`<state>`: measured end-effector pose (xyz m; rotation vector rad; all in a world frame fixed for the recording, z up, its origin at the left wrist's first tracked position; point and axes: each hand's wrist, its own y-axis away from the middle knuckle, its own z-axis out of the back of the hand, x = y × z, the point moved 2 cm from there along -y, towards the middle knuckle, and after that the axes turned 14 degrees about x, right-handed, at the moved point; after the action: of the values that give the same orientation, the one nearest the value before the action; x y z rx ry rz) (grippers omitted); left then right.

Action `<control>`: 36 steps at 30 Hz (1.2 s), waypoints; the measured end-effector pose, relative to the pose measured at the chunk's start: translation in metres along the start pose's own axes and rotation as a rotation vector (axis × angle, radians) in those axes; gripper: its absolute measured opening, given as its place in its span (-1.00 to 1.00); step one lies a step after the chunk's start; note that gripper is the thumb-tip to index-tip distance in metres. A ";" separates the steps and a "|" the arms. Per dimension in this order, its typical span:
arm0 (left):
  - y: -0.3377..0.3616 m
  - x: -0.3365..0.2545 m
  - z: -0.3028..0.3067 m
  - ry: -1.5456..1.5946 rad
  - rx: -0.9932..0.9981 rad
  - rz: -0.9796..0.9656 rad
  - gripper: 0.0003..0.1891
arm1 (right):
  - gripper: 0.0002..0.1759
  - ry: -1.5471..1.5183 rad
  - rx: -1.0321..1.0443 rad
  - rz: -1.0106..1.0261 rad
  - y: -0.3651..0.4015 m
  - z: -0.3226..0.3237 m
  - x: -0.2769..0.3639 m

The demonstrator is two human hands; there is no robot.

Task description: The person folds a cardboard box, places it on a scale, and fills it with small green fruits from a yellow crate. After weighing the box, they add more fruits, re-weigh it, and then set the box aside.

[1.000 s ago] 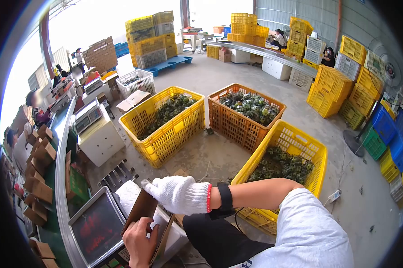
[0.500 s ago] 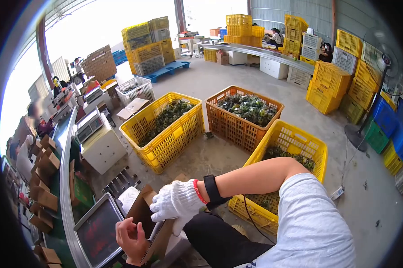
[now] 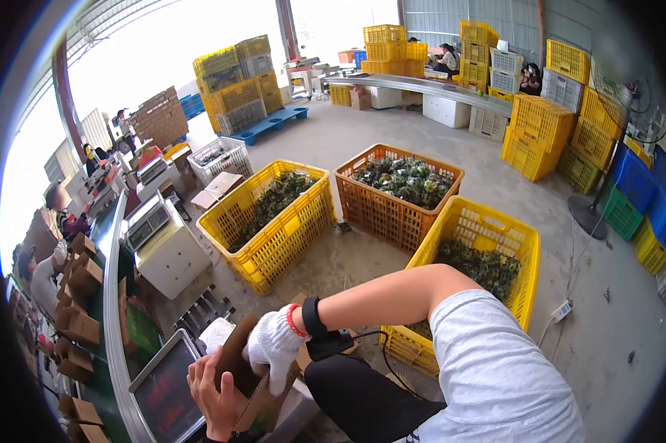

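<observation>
Over an open cardboard box point(image 3: 238, 347) at the bottom centre are both of my hands. My right hand point(image 3: 275, 344) wears a white knit glove with a red cuff and lies at the box's right flap; its fingertips are partly hidden, so its grip is unclear. My left hand point(image 3: 216, 391) is bare, at the box's left side, with its fingers apart and nothing between them. Left of it lies a dark-screened tray point(image 3: 172, 391) with a metal rim. Behind the box is a white cloth-like item point(image 3: 216, 334).
Yellow crates point(image 3: 277, 255) point(image 3: 521, 236) and an orange crate point(image 3: 399, 230) hold dark green produce. A conveyor point(image 3: 115, 325) with small cardboard boxes point(image 3: 78, 325) runs along the left, where co-workers stand. A scale point(image 3: 147, 221) sits on a white box. A fan point(image 3: 588, 214) stands right.
My right hand has moved left and down along the box, and its fingers now point downward. My left hand has opened, its fingers straighter. The view has shifted slightly.
</observation>
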<state>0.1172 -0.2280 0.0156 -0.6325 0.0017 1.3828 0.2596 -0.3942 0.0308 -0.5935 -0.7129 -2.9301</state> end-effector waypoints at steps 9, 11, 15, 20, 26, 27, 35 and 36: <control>-0.002 -0.038 0.036 0.010 0.599 0.055 0.20 | -0.28 -0.521 -0.777 -0.012 0.023 -0.053 0.007; -0.002 -0.034 0.034 -0.015 0.549 0.041 0.09 | -0.23 -0.553 -0.858 -0.067 0.021 -0.056 0.007; -0.011 -0.033 0.033 -0.051 0.500 0.072 -0.13 | -0.11 -0.723 -0.982 -0.055 0.011 -0.066 0.003; -0.013 -0.023 0.019 -0.067 0.434 0.051 -0.32 | -0.09 -0.380 -1.223 -0.317 0.014 -0.064 0.009; 0.011 -0.019 0.003 -0.074 0.322 -0.077 -0.56 | -0.35 -0.279 -1.182 -0.443 0.012 -0.093 0.007; 0.018 -0.016 0.000 -0.073 0.357 -0.056 -0.56 | -0.38 -0.369 -1.101 -0.459 0.011 -0.103 0.006; 0.027 0.008 -0.032 0.372 0.065 0.020 -0.35 | -0.44 -0.880 -1.215 -0.108 -0.005 -0.121 0.001; 0.025 0.012 -0.033 0.332 0.040 -0.005 -0.33 | -0.44 -0.899 -1.230 -0.117 -0.003 -0.125 0.000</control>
<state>0.1090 -0.2300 -0.0269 -0.8212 0.2915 1.2562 0.2155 -0.4486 -0.0725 -1.9742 1.2545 -2.7382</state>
